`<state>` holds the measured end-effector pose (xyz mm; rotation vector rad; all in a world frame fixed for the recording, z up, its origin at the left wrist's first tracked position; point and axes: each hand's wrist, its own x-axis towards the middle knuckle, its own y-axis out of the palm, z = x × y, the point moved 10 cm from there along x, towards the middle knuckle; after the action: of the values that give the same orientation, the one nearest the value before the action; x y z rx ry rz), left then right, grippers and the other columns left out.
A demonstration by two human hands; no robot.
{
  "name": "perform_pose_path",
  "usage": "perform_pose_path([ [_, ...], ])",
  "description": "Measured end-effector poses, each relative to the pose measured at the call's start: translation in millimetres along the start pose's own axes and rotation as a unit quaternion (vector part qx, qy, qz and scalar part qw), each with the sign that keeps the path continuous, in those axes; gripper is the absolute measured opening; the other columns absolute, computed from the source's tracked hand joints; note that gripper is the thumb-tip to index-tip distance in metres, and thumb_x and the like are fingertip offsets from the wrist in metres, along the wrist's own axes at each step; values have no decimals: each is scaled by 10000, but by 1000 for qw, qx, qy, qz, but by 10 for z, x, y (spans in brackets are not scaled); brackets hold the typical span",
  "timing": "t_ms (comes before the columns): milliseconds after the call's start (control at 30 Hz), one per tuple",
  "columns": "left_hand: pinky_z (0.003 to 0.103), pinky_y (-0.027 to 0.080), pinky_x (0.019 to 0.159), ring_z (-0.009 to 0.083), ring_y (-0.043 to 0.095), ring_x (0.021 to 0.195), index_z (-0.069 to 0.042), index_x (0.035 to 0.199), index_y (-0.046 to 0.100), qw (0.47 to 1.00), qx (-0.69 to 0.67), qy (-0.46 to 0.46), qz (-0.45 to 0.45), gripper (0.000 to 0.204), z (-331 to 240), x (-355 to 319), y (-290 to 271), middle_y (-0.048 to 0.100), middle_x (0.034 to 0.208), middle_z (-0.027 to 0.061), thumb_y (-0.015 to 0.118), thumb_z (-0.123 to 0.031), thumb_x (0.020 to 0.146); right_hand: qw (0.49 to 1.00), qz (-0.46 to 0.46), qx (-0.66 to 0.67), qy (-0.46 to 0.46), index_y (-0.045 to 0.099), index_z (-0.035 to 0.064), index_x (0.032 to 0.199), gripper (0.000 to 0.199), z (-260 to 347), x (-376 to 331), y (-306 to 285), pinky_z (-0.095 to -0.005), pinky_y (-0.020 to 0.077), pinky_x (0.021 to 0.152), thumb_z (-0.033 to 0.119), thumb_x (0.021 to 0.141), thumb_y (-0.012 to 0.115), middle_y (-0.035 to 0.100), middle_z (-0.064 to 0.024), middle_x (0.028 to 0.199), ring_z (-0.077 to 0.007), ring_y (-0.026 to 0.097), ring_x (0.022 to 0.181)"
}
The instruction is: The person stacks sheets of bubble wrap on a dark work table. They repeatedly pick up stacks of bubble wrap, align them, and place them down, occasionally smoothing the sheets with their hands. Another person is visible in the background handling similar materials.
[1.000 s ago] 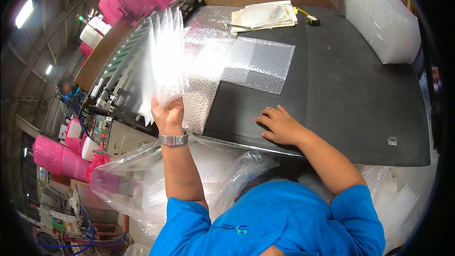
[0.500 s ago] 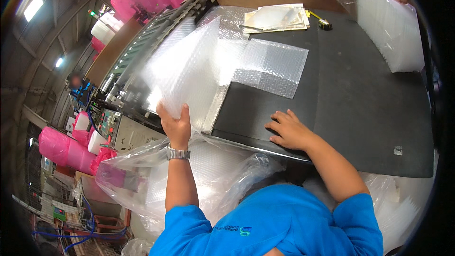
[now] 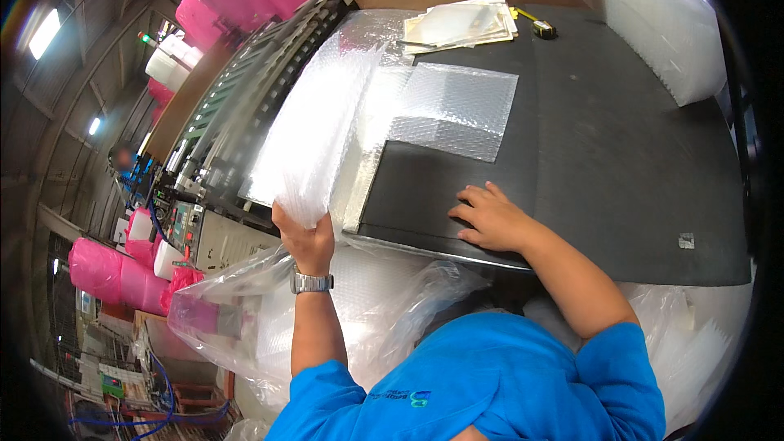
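Observation:
My left hand (image 3: 306, 241) is closed around the near edge of a bundle of clear bubble wrap sheets (image 3: 314, 135). The bundle rises from my fingers beside the machine's rollers, at the table's left side. My thumb is on the right of the bundle; the other fingers are partly hidden. My right hand (image 3: 494, 219) rests palm down on the black tabletop (image 3: 621, 171), fingers spread, holding nothing. Beyond it, a single piece of bubble wrap (image 3: 457, 110) lies flat. More bubble wrap (image 3: 359, 196) lies under and beside the bundle.
Papers (image 3: 461, 23) and a yellow-black tape measure (image 3: 543, 28) lie at the far side. A bagged white stack (image 3: 665, 33) stands far right. A roller machine (image 3: 237, 106) borders the left. Below the front edge is a large clear bag (image 3: 376, 302); pink rolls (image 3: 98, 271) are left.
The sheets in my left hand, fanned out before, are now gathered into a narrower bundle, and that hand has closed more. My right hand stays on the table. The whole view has shifted slightly.

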<state>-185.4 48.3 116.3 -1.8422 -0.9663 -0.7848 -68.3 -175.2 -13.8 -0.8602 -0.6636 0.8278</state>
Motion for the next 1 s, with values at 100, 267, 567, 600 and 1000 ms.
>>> perform_pose_path([
  [100,392,409,881,306,472,1059,53,1262,248,1000,15,27,3,677,-83,-22,27,415,1171,236,655,-20,726,1000,8,-2,6,548,108,1147,397,-11,-1,7,-482,174,1072,304,803,581,430,-153,1267,-286,318,1262],
  [267,410,399,892,329,476,1059,51,1261,253,997,39,67,6,703,-164,-49,36,418,1177,235,669,-34,700,1000,1,-2,6,547,108,1155,405,-14,2,13,-483,175,1071,305,803,583,426,-159,1274,-295,319,1263],
  [567,413,387,900,326,476,1062,39,1253,254,998,-2,68,14,695,-139,-115,57,420,1177,224,656,-35,691,999,-6,46,5,529,103,1170,419,-30,19,-22,-475,202,1059,291,799,588,443,-164,1243,-306,357,1227],
  [600,414,383,904,324,471,1068,38,1251,257,997,-12,71,16,691,-140,-122,65,417,1180,222,654,-35,690,998,-14,68,6,525,100,1171,420,-41,25,-61,-468,224,1051,282,798,590,449,-164,1232,-310,374,1212],
  [1000,395,350,936,275,430,1089,36,1224,264,987,-154,44,20,637,-218,-259,69,383,1213,202,623,6,698,923,-349,113,-116,460,74,1235,468,583,-16,-1851,-379,344,978,201,805,594,462,-162,1240,-320,427,1158],
])
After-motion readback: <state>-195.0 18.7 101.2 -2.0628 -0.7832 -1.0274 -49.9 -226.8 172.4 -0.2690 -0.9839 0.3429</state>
